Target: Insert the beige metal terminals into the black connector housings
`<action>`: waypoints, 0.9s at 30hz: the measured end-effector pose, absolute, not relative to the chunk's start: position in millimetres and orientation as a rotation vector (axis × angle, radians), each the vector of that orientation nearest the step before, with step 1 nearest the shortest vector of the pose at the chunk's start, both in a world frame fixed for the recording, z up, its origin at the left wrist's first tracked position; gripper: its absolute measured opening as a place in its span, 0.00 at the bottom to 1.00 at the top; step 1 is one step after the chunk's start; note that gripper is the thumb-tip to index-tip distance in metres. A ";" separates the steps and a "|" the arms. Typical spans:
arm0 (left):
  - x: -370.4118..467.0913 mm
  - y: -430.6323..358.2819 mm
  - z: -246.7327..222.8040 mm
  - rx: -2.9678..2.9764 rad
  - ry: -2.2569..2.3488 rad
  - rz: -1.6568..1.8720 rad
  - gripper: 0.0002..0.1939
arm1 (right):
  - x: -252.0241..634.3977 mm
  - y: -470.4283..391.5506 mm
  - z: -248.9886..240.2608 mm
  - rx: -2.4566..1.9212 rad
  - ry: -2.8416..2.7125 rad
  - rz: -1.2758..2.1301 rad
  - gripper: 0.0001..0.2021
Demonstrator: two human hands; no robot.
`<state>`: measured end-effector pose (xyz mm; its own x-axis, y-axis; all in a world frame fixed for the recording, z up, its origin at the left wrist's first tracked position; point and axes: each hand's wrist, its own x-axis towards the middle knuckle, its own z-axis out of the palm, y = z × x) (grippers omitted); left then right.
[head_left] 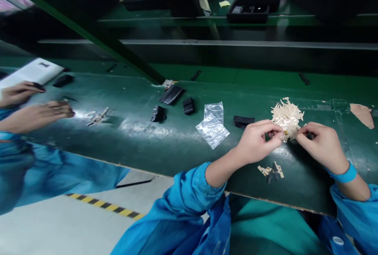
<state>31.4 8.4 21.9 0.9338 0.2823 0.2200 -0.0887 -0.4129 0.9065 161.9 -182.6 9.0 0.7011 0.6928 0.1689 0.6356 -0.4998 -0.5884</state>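
Both hands work at the near side of a pile of small flat cream-coloured pieces [286, 113] on the green bench. My left hand [260, 139] is pinched at the pile's left front; a tiny part at its fingertips is too small to name. Facing it across a small gap, my right hand [321, 143] is also closed in a pinch, and what it holds, if anything, is hidden. Nearer the bench edge, below my left hand, lies a small group of cream pieces with dark grey parts [271, 171]. A black block [243, 121] rests just behind my left wrist.
Clear plastic bags [213, 127] lie left of my hands, with black ribbed parts [171, 94] beyond. A co-worker's hands [44, 113] are at the far left near loose parts [99, 117]. A green post [118, 46] slants down to the bench. Another person's hands work over black trays [251, 13].
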 end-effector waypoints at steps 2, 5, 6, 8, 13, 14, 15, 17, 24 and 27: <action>33.4 10.9 25.2 1.665 0.303 0.297 0.09 | 165.6 -182.2 4.9 -2.374 -1.019 0.070 0.13; 37.4 9.2 25.7 1.214 0.385 0.024 0.09 | 162.4 -178.3 6.0 -2.127 -1.085 0.145 0.08; 38.5 7.3 24.6 1.098 0.398 -0.051 0.09 | 159.4 -176.7 8.1 -2.004 -1.090 0.173 0.11; 39.7 2.9 21.6 0.949 0.414 -0.147 0.10 | 152.4 -174.2 13.3 -1.819 -1.078 0.204 0.13; 39.2 -1.7 15.0 0.840 0.409 -0.278 0.11 | 143.8 -174.4 21.7 -1.678 -0.980 0.198 0.00; 39.1 -1.5 14.7 0.844 0.405 -0.302 0.11 | 144.2 -175.0 21.8 -1.674 -0.953 0.212 0.02; 39.0 -1.6 14.8 0.863 0.402 -0.308 0.12 | 144.8 -175.5 21.4 -1.675 -0.925 0.232 0.03; 38.7 -2.7 16.3 0.968 0.388 -0.254 0.13 | 146.1 -176.3 19.6 -1.678 -0.854 0.281 0.04; 34.1 -12.1 22.7 1.391 0.332 0.043 0.14 | 142.1 -174.6 15.4 -1.654 -0.619 0.479 0.07; 32.8 -12.0 21.7 1.418 0.330 0.047 0.14 | 141.1 -173.9 15.2 -1.635 -0.518 0.521 0.09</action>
<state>32.8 -12.0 21.7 0.9535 0.2279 -0.1974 0.1634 0.1597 0.9736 141.1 -173.9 15.2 0.7951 0.6051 -0.0416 0.0377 -0.1178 -0.9923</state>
